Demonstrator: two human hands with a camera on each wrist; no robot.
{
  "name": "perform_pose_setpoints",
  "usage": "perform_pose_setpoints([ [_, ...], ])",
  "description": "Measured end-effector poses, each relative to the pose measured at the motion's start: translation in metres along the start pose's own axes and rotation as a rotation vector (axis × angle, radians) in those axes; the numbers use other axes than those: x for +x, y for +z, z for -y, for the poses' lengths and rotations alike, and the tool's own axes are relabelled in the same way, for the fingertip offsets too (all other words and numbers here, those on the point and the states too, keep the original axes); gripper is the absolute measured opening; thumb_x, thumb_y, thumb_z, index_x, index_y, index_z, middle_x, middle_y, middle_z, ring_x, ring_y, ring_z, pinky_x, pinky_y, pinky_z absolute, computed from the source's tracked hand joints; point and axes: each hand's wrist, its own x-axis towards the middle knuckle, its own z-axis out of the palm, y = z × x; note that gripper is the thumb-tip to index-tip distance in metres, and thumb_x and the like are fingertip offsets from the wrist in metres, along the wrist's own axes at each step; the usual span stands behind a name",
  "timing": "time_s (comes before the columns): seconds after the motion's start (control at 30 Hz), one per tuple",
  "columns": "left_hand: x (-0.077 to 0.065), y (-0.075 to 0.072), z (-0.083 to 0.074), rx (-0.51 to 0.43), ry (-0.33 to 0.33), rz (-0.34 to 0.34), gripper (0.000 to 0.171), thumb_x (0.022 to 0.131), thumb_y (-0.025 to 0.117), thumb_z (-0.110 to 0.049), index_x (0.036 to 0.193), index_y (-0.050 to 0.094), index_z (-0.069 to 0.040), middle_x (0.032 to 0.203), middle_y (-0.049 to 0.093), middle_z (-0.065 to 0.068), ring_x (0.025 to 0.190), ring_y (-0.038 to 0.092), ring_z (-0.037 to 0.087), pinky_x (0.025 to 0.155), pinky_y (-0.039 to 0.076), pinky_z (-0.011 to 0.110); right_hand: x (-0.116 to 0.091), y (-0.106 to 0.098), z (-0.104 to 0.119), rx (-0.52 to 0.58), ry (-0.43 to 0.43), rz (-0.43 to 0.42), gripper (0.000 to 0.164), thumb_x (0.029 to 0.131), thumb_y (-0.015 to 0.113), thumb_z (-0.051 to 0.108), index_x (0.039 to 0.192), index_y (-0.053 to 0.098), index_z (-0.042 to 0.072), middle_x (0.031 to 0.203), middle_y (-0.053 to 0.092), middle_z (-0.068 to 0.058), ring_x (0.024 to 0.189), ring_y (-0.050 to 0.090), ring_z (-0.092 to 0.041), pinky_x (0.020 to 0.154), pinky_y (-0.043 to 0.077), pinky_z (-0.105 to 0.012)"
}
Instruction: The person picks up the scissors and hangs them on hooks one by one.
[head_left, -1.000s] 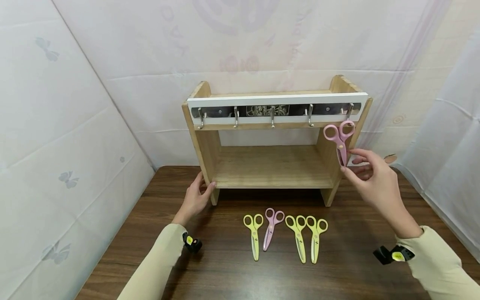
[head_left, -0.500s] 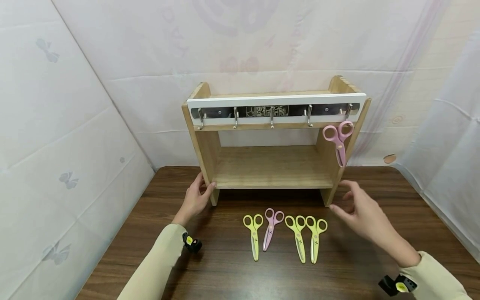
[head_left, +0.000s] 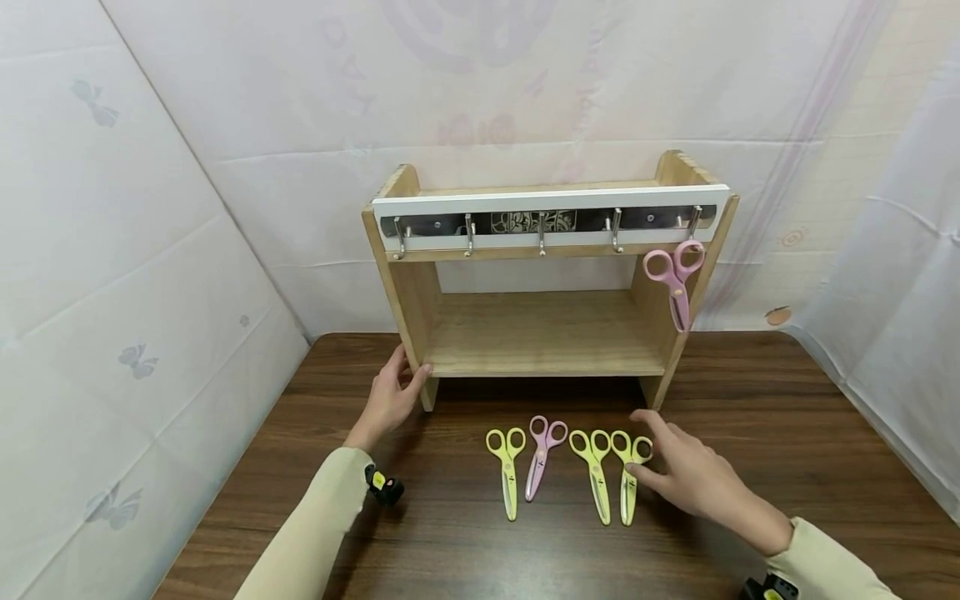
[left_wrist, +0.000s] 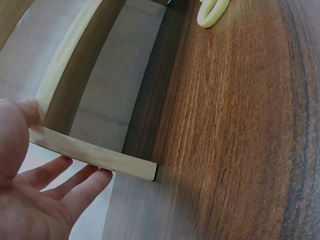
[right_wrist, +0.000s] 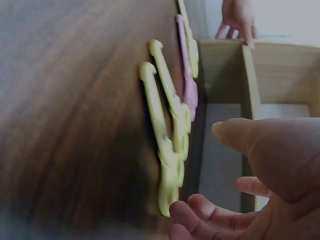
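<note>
My left hand (head_left: 387,402) holds the lower left side panel of a wooden shelf (head_left: 540,337), thumb on its front edge and fingers outside, as the left wrist view also shows. My right hand (head_left: 697,475) hovers at the handles of the rightmost yellow scissors (head_left: 628,500), thumb and fingers apart. In the right wrist view nothing lies between its fingers. On the table, to the left, lie more yellow scissors (head_left: 598,479), pink scissors (head_left: 540,467) and another yellow pair (head_left: 508,479). A second pink pair (head_left: 678,292) hangs by one handle loop from the rightmost hook.
A white rail (head_left: 450,198) with several metal hooks (head_left: 542,237) runs across the shelf's top front. The shelf stands towards the back of a brown wood-grain table (head_left: 480,558). White patterned cloth (head_left: 300,125) hangs behind and along both sides.
My right hand has let go of the pink scissors, which stay on the hook. It has come down and left to the rightmost yellow scissors. My left hand has stayed on the shelf.
</note>
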Motion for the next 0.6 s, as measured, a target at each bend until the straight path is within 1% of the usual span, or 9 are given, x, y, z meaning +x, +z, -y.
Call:
perform_pose_setpoints([
  [0.07,0.0,0.0,0.0,0.002,-0.004,-0.001,0.063,0.108,0.058,-0.031,0.161,0.03,-0.012,0.145,0.052,0.024,0.131,0.056,0.04,0.101,0.052,0.056,0.0,0.006,0.002,-0.016,0.014,0.029,0.063,0.09,0.08,0.04,0.141,0.046,0.024,0.106,0.066,-0.005,0.079,0.066,-0.019,0.048,0.046,-0.037],
  [0.2,0.0,0.0,-0.001,0.0,-0.008,0.002,0.063,0.108,0.058,-0.03,0.161,0.03,-0.012,0.146,0.052,0.024,0.132,0.055,0.041,0.101,0.052,0.056,-0.002,0.016,0.005,-0.055,0.04,0.074,0.062,0.087,0.082,0.043,0.137,0.051,0.025,0.101,0.062,-0.002,0.073,0.062,-0.018,0.047,0.045,-0.037],
  [0.3,0.0,0.0,0.0,0.003,-0.005,0.003,0.063,0.108,0.058,-0.029,0.161,0.03,-0.011,0.147,0.051,0.024,0.133,0.053,0.042,0.102,0.051,0.057,-0.004,0.022,0.007,-0.08,0.036,0.082,0.062,0.085,0.084,0.045,0.135,0.054,0.023,0.104,0.062,-0.004,0.079,0.064,-0.024,0.049,0.048,-0.041],
  [0.43,0.0,0.0,0.002,0.004,0.001,-0.002,0.062,0.108,0.058,-0.029,0.161,0.031,-0.011,0.147,0.051,0.023,0.133,0.053,0.042,0.102,0.051,0.057,-0.006,0.025,0.007,-0.088,0.026,0.078,0.063,0.083,0.085,0.047,0.131,0.057,0.019,0.115,0.064,-0.008,0.096,0.066,-0.034,0.053,0.052,-0.047],
  [0.6,0.001,0.0,0.001,-0.003,0.001,-0.006,0.062,0.107,0.059,-0.029,0.161,0.031,-0.011,0.146,0.052,0.023,0.132,0.054,0.041,0.101,0.052,0.057,-0.008,0.025,0.006,-0.074,0.03,0.087,0.059,0.082,0.086,0.045,0.128,0.058,0.02,0.113,0.063,-0.005,0.097,0.066,-0.032,0.053,0.051,-0.044],
])
